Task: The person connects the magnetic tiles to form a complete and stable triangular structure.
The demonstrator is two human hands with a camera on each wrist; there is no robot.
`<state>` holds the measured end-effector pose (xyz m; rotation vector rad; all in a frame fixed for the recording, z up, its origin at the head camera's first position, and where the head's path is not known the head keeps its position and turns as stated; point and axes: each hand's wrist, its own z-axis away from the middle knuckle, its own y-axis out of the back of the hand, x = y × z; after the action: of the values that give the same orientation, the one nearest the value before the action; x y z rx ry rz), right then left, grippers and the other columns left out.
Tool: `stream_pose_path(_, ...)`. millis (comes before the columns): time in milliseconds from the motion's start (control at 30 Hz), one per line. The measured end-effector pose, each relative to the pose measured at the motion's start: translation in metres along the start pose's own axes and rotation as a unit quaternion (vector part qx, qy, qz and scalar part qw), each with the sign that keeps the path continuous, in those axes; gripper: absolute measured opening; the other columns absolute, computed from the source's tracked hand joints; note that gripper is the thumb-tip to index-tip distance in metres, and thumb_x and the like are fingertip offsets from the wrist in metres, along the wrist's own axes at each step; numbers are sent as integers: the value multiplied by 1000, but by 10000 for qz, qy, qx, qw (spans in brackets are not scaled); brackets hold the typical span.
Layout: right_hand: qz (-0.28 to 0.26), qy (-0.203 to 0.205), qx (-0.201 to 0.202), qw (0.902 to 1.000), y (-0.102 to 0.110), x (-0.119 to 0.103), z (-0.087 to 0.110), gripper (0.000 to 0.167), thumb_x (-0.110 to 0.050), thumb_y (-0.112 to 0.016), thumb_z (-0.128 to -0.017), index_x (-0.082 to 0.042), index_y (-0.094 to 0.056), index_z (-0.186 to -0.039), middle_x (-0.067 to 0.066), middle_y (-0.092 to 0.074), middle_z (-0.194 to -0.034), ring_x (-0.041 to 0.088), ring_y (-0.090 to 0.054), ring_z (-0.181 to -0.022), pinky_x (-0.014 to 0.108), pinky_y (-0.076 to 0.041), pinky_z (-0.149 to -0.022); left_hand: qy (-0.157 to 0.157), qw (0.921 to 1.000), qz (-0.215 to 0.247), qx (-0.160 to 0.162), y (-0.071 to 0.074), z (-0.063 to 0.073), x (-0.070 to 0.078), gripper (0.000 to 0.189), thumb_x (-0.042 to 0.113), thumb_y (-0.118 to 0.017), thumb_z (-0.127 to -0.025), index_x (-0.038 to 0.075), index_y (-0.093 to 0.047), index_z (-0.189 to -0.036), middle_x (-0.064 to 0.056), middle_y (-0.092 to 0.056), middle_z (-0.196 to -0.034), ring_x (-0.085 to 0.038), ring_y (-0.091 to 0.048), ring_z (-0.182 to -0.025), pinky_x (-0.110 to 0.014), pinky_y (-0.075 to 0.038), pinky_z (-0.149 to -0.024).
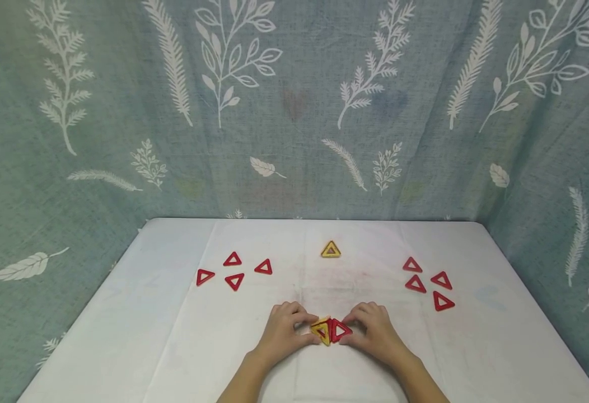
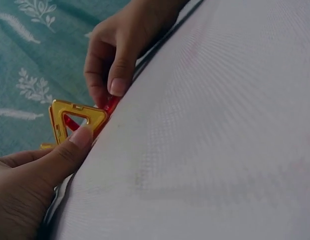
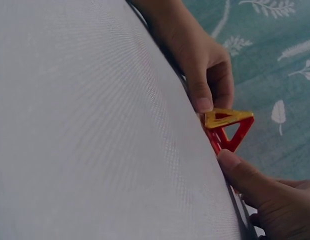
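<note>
Near the front of the white table, my left hand (image 1: 285, 331) pinches yellow triangular magnetic tiles (image 1: 314, 329) between thumb and fingers. One yellow tile (image 2: 97, 114) leans up at an angle, its thumb-side corner under the left thumb (image 2: 81, 139). Against the yellow pieces lies a red triangular magnetic tile (image 1: 347, 331), which my right hand (image 1: 375, 334) holds by its outer corner with thumb and fingers. Another red tile (image 3: 240, 135) stands tilted beneath the yellow one in the right wrist view. Together the tiles form a small raised cluster between both hands.
Several red triangular tiles (image 1: 234, 281) lie flat at the back left, and several more red tiles (image 1: 415, 284) at the back right. A yellow triangular piece (image 1: 331, 254) sits at the back centre. Leaf-patterned green cloth (image 1: 294, 184) hangs behind and beside the table (image 1: 183, 347).
</note>
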<state>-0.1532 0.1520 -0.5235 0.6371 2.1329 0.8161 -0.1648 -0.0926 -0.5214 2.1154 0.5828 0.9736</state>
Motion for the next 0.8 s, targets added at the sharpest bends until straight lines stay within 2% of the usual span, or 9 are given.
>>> stream_pose_path(133, 250, -378, -315, 9985, 2, -3, -1, 35, -41, -84, -61, -25, -64, -85, -17, -56, -85, 6, -46, -84, 34, -32, -77, -133, 9998, -97, -70, 0, -1, 1, 40, 48, -79, -63, 25, -75, -96, 17, -50, -81, -1, -42, -77, -27, -35, -79)
stream_pose_path(233, 288, -449, -376, 9979, 3, -4, -1, 33, -43, -82, -64, -25, -63, -85, -17, -56, -84, 5, -45, -83, 34, -32, -78, -100, 9999, -75, -108, -1, -1, 2, 39, 48, -78, -65, 24, -75, -96, 18, -51, -80, -1, -43, -76, -27, -35, -78)
stream_pose_path(467, 211, 23, 61, 9998, 2, -3, 1, 32, -37, -83, -65, -20, -64, -86, -16, -57, -84, 3, -47, -81, 29, -36, -77, -91, 9999, -16, -56, -2, -1, 3, 38, 46, -78, -66, 22, -76, -95, 18, -52, -81, -1, -43, -76, -26, -36, -77)
stream_pose_path(667, -472, 578, 547, 9957, -5, -1, 0, 33, -24, -85, -64, -15, -67, -90, -10, -64, -85, 6, -54, -79, 26, -39, -76, -89, 9999, -45, -82, -1, -1, 3, 38, 46, -77, -67, 21, -76, -96, 18, -52, -81, -2, -44, -76, -27, -36, -78)
stream_pose_path(800, -859, 665, 640, 9920, -10, -4, -1, 36, -18, -85, -63, -11, -68, -93, -7, -66, -86, 7, -56, -77, 22, -41, -74, -131, 9998, -90, -87, -1, -1, 3, 38, 46, -77, -67, 22, -76, -97, 17, -52, -81, -2, -44, -76, -27, -37, -79)
